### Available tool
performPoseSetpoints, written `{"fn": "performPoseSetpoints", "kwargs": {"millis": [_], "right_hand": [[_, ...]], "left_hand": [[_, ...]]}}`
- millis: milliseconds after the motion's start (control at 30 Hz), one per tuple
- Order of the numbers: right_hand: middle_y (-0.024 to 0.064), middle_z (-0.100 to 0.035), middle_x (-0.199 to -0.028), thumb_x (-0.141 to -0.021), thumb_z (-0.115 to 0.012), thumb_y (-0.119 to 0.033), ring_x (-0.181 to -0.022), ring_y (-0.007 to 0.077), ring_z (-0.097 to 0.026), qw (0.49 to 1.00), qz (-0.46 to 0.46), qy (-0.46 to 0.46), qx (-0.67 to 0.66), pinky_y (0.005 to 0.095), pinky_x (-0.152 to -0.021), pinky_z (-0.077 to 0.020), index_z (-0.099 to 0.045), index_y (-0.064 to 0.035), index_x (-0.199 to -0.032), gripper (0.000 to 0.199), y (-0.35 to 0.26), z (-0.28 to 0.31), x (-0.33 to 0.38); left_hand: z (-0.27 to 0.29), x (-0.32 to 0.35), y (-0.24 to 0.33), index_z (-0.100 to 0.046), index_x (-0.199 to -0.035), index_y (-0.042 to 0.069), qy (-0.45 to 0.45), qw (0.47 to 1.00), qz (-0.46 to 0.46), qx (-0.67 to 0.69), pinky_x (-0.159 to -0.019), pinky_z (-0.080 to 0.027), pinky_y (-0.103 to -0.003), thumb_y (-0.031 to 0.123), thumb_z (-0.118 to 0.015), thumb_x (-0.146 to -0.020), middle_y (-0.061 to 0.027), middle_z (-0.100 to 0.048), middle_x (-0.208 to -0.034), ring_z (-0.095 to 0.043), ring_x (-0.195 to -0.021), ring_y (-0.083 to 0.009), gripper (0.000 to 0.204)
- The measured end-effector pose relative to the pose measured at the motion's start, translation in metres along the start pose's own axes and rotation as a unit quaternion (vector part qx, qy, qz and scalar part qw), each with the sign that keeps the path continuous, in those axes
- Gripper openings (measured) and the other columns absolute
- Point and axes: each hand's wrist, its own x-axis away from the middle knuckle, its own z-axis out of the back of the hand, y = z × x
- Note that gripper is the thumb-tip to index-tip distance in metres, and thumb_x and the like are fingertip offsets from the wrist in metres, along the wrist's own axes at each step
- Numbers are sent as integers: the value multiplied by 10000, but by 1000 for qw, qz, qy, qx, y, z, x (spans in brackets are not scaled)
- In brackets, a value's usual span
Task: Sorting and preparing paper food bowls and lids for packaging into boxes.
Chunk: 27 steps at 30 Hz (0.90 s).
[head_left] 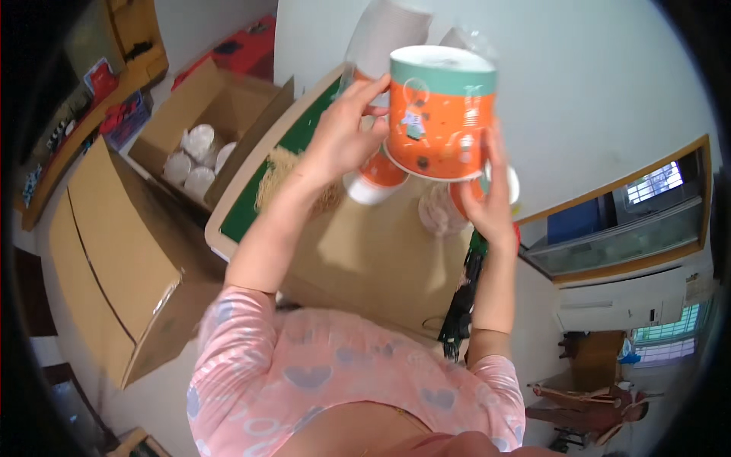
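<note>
Raised above the table between my hands is a large round paper tub, orange with a teal band, a white rim and small cartoon prints. The fingertips of my left hand press against its left side. My right hand grips the lower right side, with the thumb near the base and fingers along the wall. Behind and below it, partly hidden, an orange and white tub stands on the table. A bundle of beige strings lies left of that, by my left forearm.
The table has a tan top with green at its left side. Tall stacked white tubs in plastic stand at the back. Pale stacked pieces sit near my right hand. An open cardboard box at left holds several wrapped white items.
</note>
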Motion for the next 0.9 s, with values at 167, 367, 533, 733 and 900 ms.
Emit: {"fn": "performPoseSetpoints", "kwargs": {"millis": [167, 367, 533, 733, 900], "right_hand": [[178, -522, -1216, -785, -504, 8, -1054, 327, -506, 994, -56, 15, 88, 389, -893, -395, -527, -28, -1219, 437, -39, 22, 61], [243, -577, -916, -874, -466, -85, -853, 392, -577, 885, -440, -145, -47, 420, -727, -453, -477, 0, -1172, 310, 38, -43, 195], [236, -589, -891, -878, -483, -139, -841, 406, -574, 893, -430, -125, -38, 452, -740, -449, -483, 6, -1145, 304, 60, -101, 273], [109, -615, -830, -939, -435, -227, -621, 161, -603, 715, -619, -67, -318, 276, -461, -485, -487, -49, -1160, 289, 66, -115, 283], [92, -624, -781, -957, -398, -241, -584, 165, -608, 771, -560, -261, -155, 272, -489, -490, -535, -74, -1115, 268, 113, -126, 382]], "left_hand": [[3, 61, 26, -491, -1266, 44, -159, 983, 91, 4, -817, -456, -261, -53, -494, -818, -97, -554, -1092, -595, -871, -165, 458], [-26, 211, -144, -510, -1229, 55, -32, 942, 264, -205, -906, -418, -363, 117, -561, -837, -166, -537, -1187, -545, -1049, -293, 400], [-46, 311, -202, -391, -1336, 77, -76, 841, 247, -475, -1070, -165, -536, 314, -509, -846, -139, -295, -1435, -233, -1350, -275, 557], [-43, 308, -201, -414, -1327, 121, -72, 818, 255, -510, -1087, -159, -493, 289, -492, -831, -108, -299, -1439, -234, -1350, -250, 529], [-46, 307, -198, -430, -1313, 126, -70, 830, 255, -491, -1094, -152, -483, 278, -486, -824, -96, -293, -1442, -237, -1349, -235, 515]]}}
